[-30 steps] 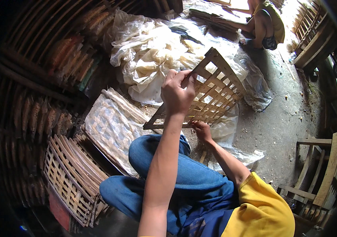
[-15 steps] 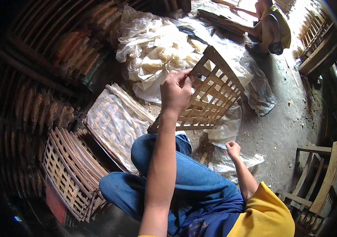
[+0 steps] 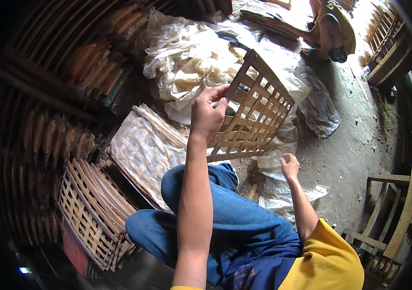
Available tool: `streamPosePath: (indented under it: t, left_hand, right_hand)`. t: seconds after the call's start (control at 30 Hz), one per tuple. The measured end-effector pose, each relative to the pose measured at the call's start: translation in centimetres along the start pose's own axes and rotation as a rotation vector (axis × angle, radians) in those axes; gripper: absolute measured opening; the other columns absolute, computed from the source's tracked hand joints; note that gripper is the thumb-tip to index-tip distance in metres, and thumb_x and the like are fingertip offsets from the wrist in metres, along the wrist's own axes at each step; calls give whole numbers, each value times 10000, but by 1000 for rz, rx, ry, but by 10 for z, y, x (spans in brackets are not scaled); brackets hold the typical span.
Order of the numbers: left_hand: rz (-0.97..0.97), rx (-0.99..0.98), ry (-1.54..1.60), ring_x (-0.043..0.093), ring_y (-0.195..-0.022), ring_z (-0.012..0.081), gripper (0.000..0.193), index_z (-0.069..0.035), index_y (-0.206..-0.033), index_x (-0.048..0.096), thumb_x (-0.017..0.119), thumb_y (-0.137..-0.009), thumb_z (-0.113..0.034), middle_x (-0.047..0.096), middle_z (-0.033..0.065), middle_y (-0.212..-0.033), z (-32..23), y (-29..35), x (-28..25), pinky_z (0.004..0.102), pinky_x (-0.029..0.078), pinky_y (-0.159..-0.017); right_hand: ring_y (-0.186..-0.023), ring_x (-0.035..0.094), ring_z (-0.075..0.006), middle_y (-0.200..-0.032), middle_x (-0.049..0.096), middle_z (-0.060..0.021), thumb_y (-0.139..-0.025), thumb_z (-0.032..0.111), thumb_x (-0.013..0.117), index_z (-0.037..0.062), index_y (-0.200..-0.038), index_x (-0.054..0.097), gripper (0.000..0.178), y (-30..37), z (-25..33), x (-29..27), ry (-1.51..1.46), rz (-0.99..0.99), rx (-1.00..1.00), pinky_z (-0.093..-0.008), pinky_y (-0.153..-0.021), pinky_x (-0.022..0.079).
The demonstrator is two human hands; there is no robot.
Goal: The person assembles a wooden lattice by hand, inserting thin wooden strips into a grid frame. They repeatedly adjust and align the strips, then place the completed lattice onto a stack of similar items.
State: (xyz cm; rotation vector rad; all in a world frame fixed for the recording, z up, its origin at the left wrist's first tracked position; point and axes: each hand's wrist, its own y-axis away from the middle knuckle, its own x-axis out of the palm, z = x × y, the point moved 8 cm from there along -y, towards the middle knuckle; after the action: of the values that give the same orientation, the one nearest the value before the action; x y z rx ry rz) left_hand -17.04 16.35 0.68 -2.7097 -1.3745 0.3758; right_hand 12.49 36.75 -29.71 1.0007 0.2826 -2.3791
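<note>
My left hand is closed on the upper left edge of a woven bamboo tray. The open-latticed tray is held up tilted, above the floor and in front of my knees. Lower and to the right, my right hand is curled closed and apart from the tray. Whether anything sits in its fingers is hidden. Behind and below that hand, a thin clear plastic sheet lies on the floor. A plastic-covered tray with pale patches lies to the left of the raised one.
Beyond the tray rises a large heap of crumpled plastic sheets. Stacked bamboo trays lean at the left, near racks holding wrapped pieces. A wooden frame stands at the right. Another person squats at the far right, beside flat stacks.
My left hand has shifted slightly left, and the tray has turned in its grip. My right hand has risen a little, away from my body. The other person's arm has moved.
</note>
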Motion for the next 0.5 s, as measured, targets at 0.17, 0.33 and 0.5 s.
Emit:
streamPosePath:
  t: [0.17, 0.33, 0.5]
  left_hand:
    - [19, -70, 77, 661, -1017, 129, 311, -5, -1288, 654, 557, -992, 0, 688, 73, -1186, 1, 5, 0, 288, 595, -852]
    - [2, -67, 64, 663, -1009, 128, 314, -14, -1291, 651, 546, -996, 10, 690, 69, -1187, 4, 4, -1, 290, 596, -847]
    - [31, -16, 57, 668, -1018, 131, 336, -22, -1310, 643, 537, -996, 29, 679, 67, -1216, 7, -2, 12, 281, 604, -826]
  right_hand:
    - [-1058, 628, -289, -1163, 624, -142, -812, 153, 786, 62, -1200, 650, 420, 6, 85, -9, -140, -32, -272, -400, -942, 516]
    - [-1284, 469, -369, -1373, 500, -170, -703, 117, 858, 84, -1415, 451, 821, 23, 230, -31, -98, -101, -773, -466, -1081, 437]
    - [-1314, 434, -401, -1430, 437, -199, -631, 222, 910, 88, -1481, 385, 1009, 16, 295, -17, -123, -54, -865, -507, -1108, 405]
